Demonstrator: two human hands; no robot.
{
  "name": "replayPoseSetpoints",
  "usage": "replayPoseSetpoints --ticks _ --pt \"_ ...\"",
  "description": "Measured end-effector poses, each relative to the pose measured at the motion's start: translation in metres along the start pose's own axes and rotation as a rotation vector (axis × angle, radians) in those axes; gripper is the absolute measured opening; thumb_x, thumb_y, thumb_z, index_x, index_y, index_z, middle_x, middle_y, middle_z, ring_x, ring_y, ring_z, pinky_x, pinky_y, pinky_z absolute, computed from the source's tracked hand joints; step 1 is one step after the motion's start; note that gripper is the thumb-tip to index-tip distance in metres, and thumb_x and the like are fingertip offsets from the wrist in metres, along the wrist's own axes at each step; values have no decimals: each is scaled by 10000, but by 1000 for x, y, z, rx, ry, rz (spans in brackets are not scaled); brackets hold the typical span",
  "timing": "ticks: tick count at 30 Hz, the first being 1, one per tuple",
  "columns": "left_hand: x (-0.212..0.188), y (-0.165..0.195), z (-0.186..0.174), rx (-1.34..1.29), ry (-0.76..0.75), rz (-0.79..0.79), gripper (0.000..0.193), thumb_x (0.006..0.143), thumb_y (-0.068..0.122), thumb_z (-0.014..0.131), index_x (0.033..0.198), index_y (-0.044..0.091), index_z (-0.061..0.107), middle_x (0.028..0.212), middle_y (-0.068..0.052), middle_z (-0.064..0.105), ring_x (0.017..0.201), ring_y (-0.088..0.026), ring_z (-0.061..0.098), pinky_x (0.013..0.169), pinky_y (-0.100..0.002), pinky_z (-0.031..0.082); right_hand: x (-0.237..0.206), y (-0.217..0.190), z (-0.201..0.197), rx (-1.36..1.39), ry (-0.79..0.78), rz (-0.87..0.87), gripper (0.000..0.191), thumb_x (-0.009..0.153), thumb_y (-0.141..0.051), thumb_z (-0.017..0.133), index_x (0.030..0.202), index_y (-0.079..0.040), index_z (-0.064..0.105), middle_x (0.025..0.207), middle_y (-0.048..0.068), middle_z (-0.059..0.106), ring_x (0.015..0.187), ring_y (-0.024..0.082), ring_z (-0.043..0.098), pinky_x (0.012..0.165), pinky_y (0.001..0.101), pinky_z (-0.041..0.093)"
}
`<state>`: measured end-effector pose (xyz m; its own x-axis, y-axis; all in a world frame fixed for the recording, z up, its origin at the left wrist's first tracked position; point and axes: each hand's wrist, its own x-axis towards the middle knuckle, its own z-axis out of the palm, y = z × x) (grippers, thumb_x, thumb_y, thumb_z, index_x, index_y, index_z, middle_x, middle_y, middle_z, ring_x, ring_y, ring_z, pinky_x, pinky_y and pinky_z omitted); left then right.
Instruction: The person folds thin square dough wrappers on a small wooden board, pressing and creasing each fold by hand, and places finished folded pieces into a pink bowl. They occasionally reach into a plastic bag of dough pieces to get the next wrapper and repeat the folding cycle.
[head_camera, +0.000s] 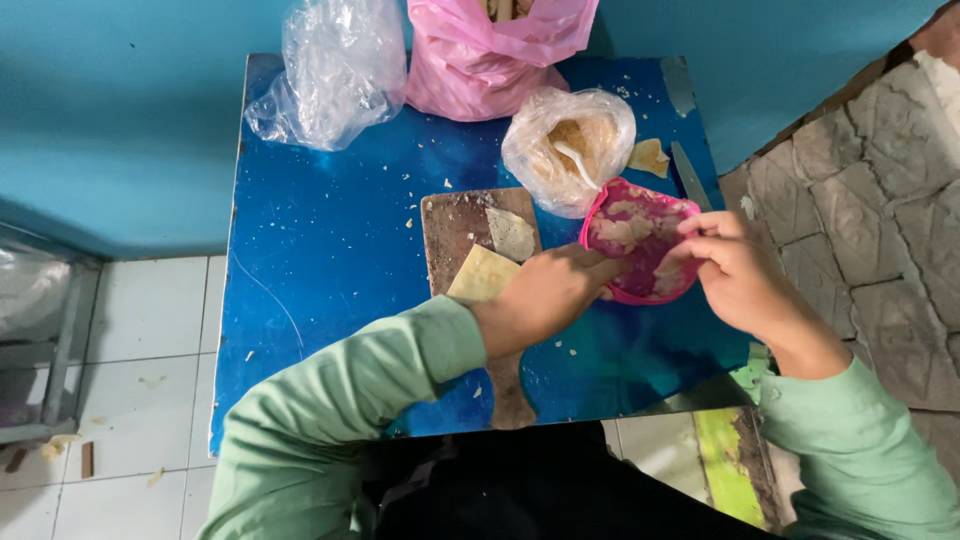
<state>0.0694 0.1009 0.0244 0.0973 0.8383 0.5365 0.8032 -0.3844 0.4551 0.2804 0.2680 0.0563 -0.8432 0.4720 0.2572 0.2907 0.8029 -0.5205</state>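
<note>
A pink bowl smeared with pale filling is tilted up over the blue table. My left hand grips its near rim from below. My right hand holds the bowl's right edge, fingers curled over the rim into it. Just left of my left hand lies a wooden cutting board with two thin square dough wrappers on it. Both arms wear light green sleeves.
A clear bag of brownish filling with a white spoon sits behind the bowl. A pink plastic bag and an empty clear bag stand at the table's far edge. A knife lies at right. White floor tiles lie left, stone paving lies right.
</note>
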Motion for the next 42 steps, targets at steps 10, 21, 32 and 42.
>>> replayPoseSetpoints --ticks 10,21,32,42 --pt "-67 -16 -91 170 233 -387 248 932 137 647 1173 82 668 1022 -138 678 973 -364 616 799 -481 493 17 -95 65 435 -160 -148 342 918 85 527 1215 -45 635 1222 101 651 1180 250 632 1018 360 484" --pt "-98 -22 -91 85 201 -463 370 833 332 746 1088 81 648 1038 -103 629 934 -349 579 780 -462 483 58 -112 96 144 25 -240 476 832 163 508 1196 -88 684 1282 134 636 1145 346 618 949 382 501" --pt "-109 -19 -87 16 118 -306 142 887 218 702 1010 181 762 1066 15 688 995 -235 617 810 -396 465 76 -133 99 43 -47 -343 619 782 163 532 1285 -150 712 1350 166 567 1247 386 538 1071 461 441" --pt "-105 -14 -87 266 56 -218 211 884 224 718 1072 136 755 1020 9 659 912 -197 582 742 -381 421 76 -119 103 -43 -70 -432 569 777 55 587 1269 -190 730 1453 163 499 1307 425 461 1113 511 398"
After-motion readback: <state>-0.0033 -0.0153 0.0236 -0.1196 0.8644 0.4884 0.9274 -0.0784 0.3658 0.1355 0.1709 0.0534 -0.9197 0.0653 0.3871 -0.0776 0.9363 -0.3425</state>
